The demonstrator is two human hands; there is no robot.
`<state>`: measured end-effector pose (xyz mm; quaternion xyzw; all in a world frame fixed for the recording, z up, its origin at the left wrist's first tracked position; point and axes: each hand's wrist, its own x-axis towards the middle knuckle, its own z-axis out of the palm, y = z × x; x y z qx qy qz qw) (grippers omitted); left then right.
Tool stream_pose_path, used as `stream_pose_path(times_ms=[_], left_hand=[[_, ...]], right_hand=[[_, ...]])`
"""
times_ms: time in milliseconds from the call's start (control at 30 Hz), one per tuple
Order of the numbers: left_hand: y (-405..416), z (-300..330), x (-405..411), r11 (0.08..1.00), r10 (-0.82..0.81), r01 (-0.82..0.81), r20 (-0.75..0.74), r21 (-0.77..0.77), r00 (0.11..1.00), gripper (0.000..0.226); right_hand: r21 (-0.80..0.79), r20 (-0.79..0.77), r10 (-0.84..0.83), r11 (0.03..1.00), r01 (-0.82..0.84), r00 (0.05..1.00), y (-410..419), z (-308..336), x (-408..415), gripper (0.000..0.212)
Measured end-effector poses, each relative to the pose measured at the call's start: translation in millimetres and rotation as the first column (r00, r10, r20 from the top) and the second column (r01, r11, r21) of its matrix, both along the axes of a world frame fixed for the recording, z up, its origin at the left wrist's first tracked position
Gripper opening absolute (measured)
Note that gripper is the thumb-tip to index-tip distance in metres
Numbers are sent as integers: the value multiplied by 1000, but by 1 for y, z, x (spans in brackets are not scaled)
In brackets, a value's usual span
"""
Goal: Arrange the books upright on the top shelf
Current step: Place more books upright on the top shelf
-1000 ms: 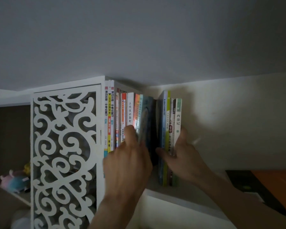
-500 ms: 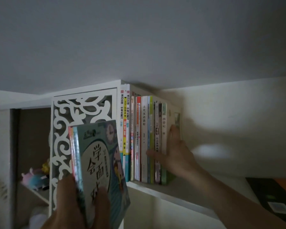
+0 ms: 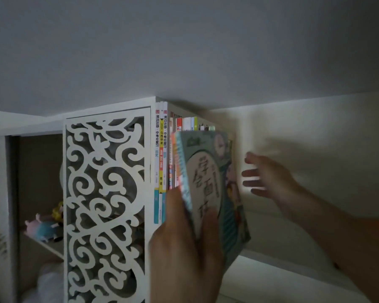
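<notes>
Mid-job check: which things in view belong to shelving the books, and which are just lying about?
Job:
- left hand, gripping the teal book
- right hand, open, blurred, beside it
- row of upright books
- top shelf

Lying about:
- plush toys on a lower shelf
- white fretwork panel

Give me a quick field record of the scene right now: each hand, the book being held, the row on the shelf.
left hand: grips the teal book at its lower end
teal book: cover toward camera, held in front of the row
right hand: fingers spread, holds nothing, blurred, right of the row
book row: upright against the lattice panel
shelf: bare board right of the row
</notes>
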<state>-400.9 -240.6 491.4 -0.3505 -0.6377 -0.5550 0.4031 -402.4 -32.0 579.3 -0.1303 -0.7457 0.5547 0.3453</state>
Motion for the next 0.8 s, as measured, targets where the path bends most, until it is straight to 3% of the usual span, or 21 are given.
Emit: stream_pose_path(times_ms=[67, 133, 267, 333, 433, 533, 600, 700, 800], left_hand=[[31, 18, -4, 997, -70, 72, 53, -36, 996, 23], [68, 32, -14, 991, -110, 117, 106, -60, 988, 28], [129, 41, -45, 982, -10, 35, 133, -188, 991, 43], [146, 40, -61, 955, 76, -30, 144, -295, 987, 39], [154, 38, -73, 941, 144, -76, 188, -329, 972, 31], [156, 30, -76, 893, 218, -107, 212, -437, 953, 40], [151, 28, -77, 859, 220, -99, 188, -502, 957, 46], [139, 35, -71, 854, 149, 11, 265, -521, 953, 43], [133, 39, -67, 831, 198, -43, 223, -554, 955, 41]], right_hand=[[-131, -57, 44, 990, -51, 997, 14, 9, 18, 27], [-92, -29, 66, 993, -69, 997, 23, 11, 28, 17], [110, -16, -214, 971, 214, 977, 49, 2, 4, 24], [171, -40, -349, 921, 350, 936, 50, -4, -9, 48], [219, -4, -276, 938, 270, 961, 44, -20, -30, 50], [208, 50, -271, 944, 255, 961, 35, -31, -40, 51], [226, 94, -275, 942, 248, 957, 33, -31, -40, 54], [211, 147, -227, 958, 194, 963, 30, -26, -35, 49], [208, 185, -176, 969, 136, 967, 25, -23, -29, 43]])
